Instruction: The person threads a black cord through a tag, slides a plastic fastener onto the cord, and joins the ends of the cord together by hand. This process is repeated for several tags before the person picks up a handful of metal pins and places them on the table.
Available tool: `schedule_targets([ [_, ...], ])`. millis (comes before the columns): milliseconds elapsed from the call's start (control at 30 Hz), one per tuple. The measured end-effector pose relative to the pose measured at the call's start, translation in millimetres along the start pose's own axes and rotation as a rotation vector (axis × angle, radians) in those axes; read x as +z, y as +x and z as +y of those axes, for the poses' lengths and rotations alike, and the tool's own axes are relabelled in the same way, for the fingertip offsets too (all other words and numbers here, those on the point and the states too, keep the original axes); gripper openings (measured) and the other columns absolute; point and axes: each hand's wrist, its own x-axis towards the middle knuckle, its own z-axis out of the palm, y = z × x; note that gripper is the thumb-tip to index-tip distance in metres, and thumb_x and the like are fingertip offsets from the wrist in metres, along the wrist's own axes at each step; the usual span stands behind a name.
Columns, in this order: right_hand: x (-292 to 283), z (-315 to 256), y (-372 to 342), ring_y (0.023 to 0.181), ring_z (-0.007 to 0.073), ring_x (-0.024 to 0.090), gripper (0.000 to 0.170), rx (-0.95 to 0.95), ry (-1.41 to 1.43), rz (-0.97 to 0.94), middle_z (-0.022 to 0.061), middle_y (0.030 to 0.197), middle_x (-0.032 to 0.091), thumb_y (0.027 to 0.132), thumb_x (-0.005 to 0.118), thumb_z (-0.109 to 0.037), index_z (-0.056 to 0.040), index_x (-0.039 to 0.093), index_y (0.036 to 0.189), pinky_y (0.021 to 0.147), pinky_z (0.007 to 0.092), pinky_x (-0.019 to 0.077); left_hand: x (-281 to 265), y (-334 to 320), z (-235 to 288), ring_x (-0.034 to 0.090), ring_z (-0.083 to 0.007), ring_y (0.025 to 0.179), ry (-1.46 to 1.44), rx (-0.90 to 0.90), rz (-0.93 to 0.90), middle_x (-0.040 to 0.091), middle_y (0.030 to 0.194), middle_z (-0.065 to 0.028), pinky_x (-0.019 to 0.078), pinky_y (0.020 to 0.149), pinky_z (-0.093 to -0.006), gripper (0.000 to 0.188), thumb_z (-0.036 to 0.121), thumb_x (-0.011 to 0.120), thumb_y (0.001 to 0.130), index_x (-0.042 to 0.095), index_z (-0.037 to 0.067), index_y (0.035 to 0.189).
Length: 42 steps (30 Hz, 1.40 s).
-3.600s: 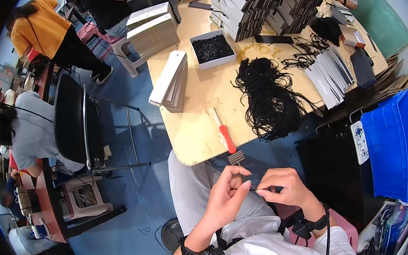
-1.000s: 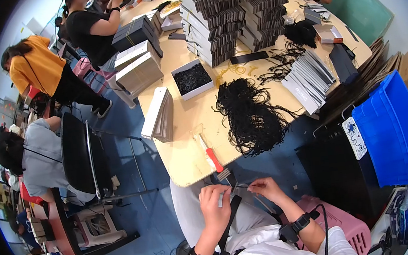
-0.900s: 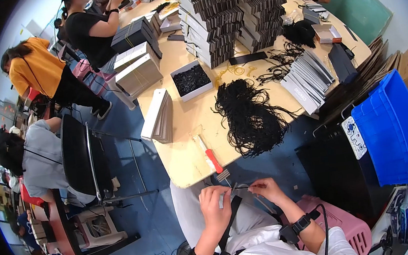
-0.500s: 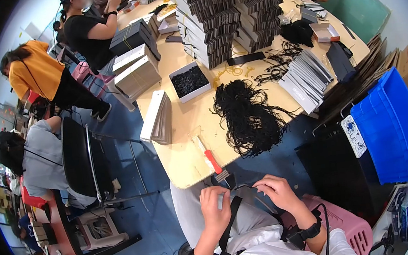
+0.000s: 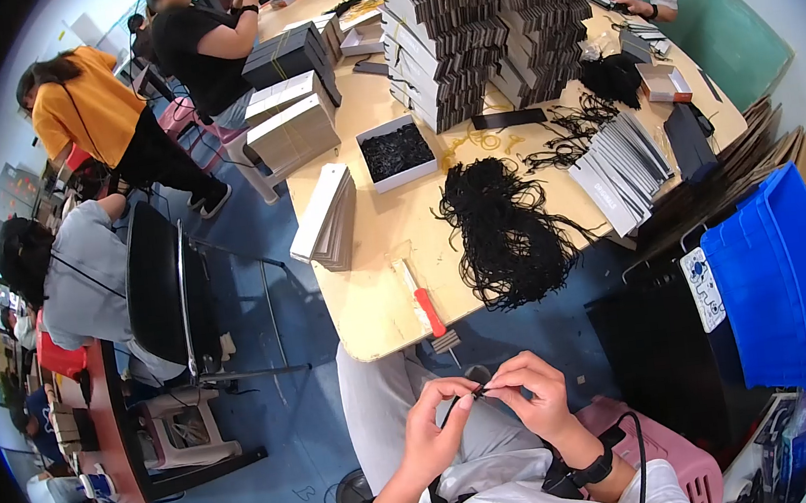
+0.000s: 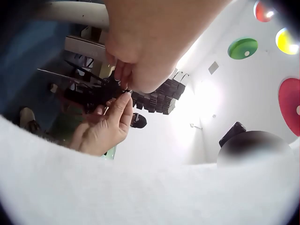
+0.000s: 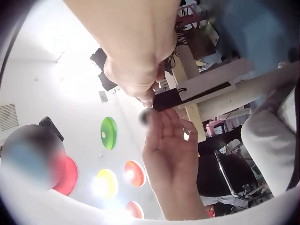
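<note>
Over the lap in the head view, my left hand (image 5: 435, 427) and right hand (image 5: 538, 399) meet fingertip to fingertip. A thin black cord (image 5: 480, 392) is pinched between thumb and fingers of both; most of it is hidden by the fingers. From the left wrist view, the right hand (image 6: 110, 129) reaches up to the left fingertips. The right wrist view shows the palm side of the left hand (image 7: 172, 161). Just beyond the hands, a small ridged grey piece (image 5: 445, 342) juts from the table edge beside a red-handled tool (image 5: 428, 312).
On the table (image 5: 379, 304) lie a heap of black cords (image 5: 510, 234), a white box of small black pieces (image 5: 398, 151), a stack of white cards (image 5: 325, 219) and fanned grey cards (image 5: 621, 175). Tall card stacks (image 5: 444, 48) stand behind. A blue bin (image 5: 774, 279) is at right.
The right hand has moved left to meet the left hand, closing the gap the cord spanned half a second ago. The head view has shifted slightly.
</note>
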Motion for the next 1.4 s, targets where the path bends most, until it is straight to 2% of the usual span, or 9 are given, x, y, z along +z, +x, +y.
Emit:
schedule_targets([
  [433,-7,2,7,0.061,0.0184,0.060,0.021,-0.200,-0.140,-0.025,0.0073,0.075,0.062,0.069,0.076,0.003,-0.0033,0.060,0.079,0.053,0.0282,0.0477,9,5,3,0.058,-0.0160,0.096,-0.146,0.041,-0.032,0.062,0.098,-0.0096,0.0468,0.084,-0.0260,0.010,-0.003,0.067,0.083,0.067,-0.003,0.093],
  [500,-11,-1,6,0.059,0.0185,0.061,0.019,0.024,-0.088,-0.150,0.0079,0.073,0.061,0.071,0.075,0.001,-0.0022,0.060,0.082,0.053,0.0285,0.0484,4,8,1,0.060,-0.0146,0.088,-0.075,0.112,-0.050,0.063,0.094,-0.0079,0.0491,0.077,-0.0250,0.013,-0.004,0.070,0.080,0.071,0.001,0.091],
  [700,-17,-6,12,0.061,0.0194,0.064,0.020,0.098,-0.072,-0.301,0.0093,0.073,0.062,0.075,0.075,-0.005,-0.0014,0.060,0.086,0.054,0.0285,0.0486,-9,14,16,0.061,-0.0138,0.075,0.108,0.077,-0.118,0.064,0.081,-0.0046,0.0477,0.063,-0.0246,0.016,-0.008,0.071,0.075,0.074,0.004,0.085],
  [933,-17,15,9,0.066,0.0194,0.064,0.028,0.128,-0.108,-0.360,0.0093,0.079,0.065,0.073,0.078,-0.011,-0.0040,0.063,0.096,0.053,0.0279,0.0483,-19,23,42,0.061,-0.0172,0.074,0.341,0.196,-0.159,0.065,0.081,-0.0076,0.0485,0.065,-0.0273,0.019,-0.007,0.071,0.074,0.071,0.003,0.090],
  [1033,-11,11,13,0.080,0.0196,0.064,0.034,0.009,-0.108,-0.263,0.0074,0.091,0.067,0.071,0.079,-0.007,-0.0039,0.065,0.102,0.065,0.0278,0.0499,-18,26,54,0.061,-0.0210,0.073,0.422,0.322,-0.174,0.065,0.081,-0.0089,0.0485,0.065,-0.0297,0.018,-0.006,0.071,0.074,0.067,0.002,0.090],
  [1100,-7,2,17,0.091,0.0266,0.062,0.040,-0.155,-0.022,-0.193,0.0074,0.100,0.067,0.067,0.080,-0.007,-0.0039,0.065,0.104,0.081,0.0357,0.0476,-16,27,57,0.061,-0.0241,0.073,0.415,0.382,-0.183,0.065,0.081,-0.0098,0.0478,0.065,-0.0304,0.017,-0.006,0.070,0.074,0.064,0.001,0.088],
  [1167,-1,6,12,0.091,0.0259,0.060,0.049,-0.142,0.075,-0.239,0.0069,0.101,0.066,0.067,0.081,-0.010,-0.0036,0.062,0.111,0.087,0.0386,0.0428,-16,28,47,0.061,-0.0224,0.074,0.401,0.341,-0.182,0.064,0.083,-0.0097,0.0482,0.067,-0.0298,0.016,-0.006,0.069,0.076,0.063,0.001,0.088],
  [1300,3,22,5,0.089,0.0253,0.060,0.044,-0.122,0.080,-0.300,0.0087,0.097,0.065,0.068,0.080,-0.007,-0.0033,0.063,0.109,0.078,0.0352,0.0452,-17,24,39,0.060,-0.0169,0.081,0.120,0.114,-0.138,0.062,0.090,-0.0091,0.0491,0.073,-0.0277,0.012,-0.005,0.066,0.082,0.060,-0.001,0.091],
  [1400,6,18,0,0.085,0.0247,0.060,0.037,-0.018,0.160,-0.359,0.0099,0.094,0.063,0.071,0.077,-0.005,-0.0022,0.063,0.105,0.073,0.0319,0.0461,-17,25,38,0.059,-0.0145,0.084,0.116,0.102,-0.133,0.060,0.092,-0.0083,0.0491,0.077,-0.0267,0.011,-0.005,0.064,0.085,0.058,-0.002,0.094],
])
